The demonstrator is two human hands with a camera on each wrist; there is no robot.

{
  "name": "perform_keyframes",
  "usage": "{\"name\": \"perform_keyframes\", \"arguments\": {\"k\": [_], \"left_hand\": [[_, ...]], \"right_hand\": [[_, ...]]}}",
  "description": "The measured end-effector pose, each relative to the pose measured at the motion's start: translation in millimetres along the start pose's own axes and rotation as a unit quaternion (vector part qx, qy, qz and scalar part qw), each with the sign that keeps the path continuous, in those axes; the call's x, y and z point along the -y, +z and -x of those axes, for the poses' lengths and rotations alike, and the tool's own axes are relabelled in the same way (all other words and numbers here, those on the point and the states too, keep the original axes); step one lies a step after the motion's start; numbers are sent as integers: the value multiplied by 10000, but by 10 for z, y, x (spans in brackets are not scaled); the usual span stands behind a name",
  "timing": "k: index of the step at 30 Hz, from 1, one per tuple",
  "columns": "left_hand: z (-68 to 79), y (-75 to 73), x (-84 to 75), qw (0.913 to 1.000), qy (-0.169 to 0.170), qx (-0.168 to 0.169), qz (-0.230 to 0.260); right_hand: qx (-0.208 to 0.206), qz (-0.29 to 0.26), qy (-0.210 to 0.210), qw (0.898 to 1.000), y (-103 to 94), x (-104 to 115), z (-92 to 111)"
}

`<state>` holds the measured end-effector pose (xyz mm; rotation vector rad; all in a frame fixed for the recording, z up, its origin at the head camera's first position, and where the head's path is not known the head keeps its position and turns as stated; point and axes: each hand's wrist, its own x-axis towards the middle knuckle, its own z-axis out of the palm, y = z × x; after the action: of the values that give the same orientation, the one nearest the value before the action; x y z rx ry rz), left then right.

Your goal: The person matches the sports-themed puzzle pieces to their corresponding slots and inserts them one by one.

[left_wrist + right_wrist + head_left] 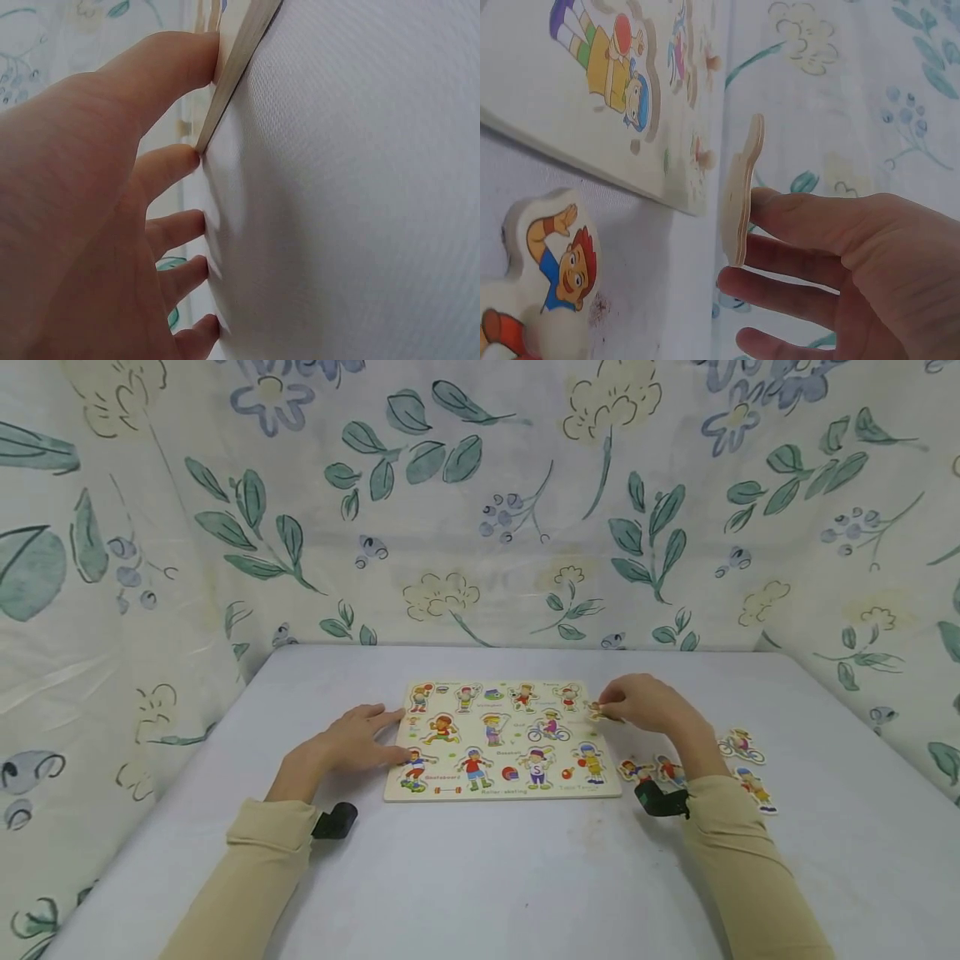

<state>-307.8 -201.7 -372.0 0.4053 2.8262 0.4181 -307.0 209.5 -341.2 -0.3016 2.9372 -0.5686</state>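
A wooden peg puzzle board printed with children playing sports lies flat on the table. My left hand is at its left side, thumb on the board's edge and the other fingers spread, their tips down at the white cloth. Just past the board's upper right side, my right hand pinches a thin wooden puzzle piece between thumb and fingers. That piece is turned edge-on in the right wrist view, so its picture is hidden there. Below that hand lies a loose puzzle piece with a red-haired child.
To the right of the board lie several loose pieces, among them a cyclist piece and a child in yellow. The table has a white cloth. Behind it hangs a flowered curtain. A black wrist camera sits on the right wrist.
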Motion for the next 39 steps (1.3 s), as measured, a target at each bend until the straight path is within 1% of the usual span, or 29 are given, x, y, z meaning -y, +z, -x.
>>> {"name": "perform_keyframes", "arguments": {"k": [7, 16, 23, 27, 33, 39], "left_hand": [[11, -6, 4, 10000, -8, 21, 21], [25, -13, -34, 9997, -243, 46, 45], [13, -13, -18, 9998, -177, 22, 55], [-12, -24, -17, 9999, -145, 27, 84], [-28, -37, 1, 9998, -173, 42, 51], [-36, -5, 23, 9998, -165, 68, 57]], "right_hand": [[-3, 102, -106, 9999, 17, 107, -18], [-43, 203, -302, 9993, 27, 310, -31], [-103, 281, -489, 9984, 18, 428, -65], [-161, 313, -479, 9982, 16, 504, -100], [-174, 198, -463, 9986, 34, 687, -149], [-119, 169, -459, 9987, 75, 824, -185]]}}
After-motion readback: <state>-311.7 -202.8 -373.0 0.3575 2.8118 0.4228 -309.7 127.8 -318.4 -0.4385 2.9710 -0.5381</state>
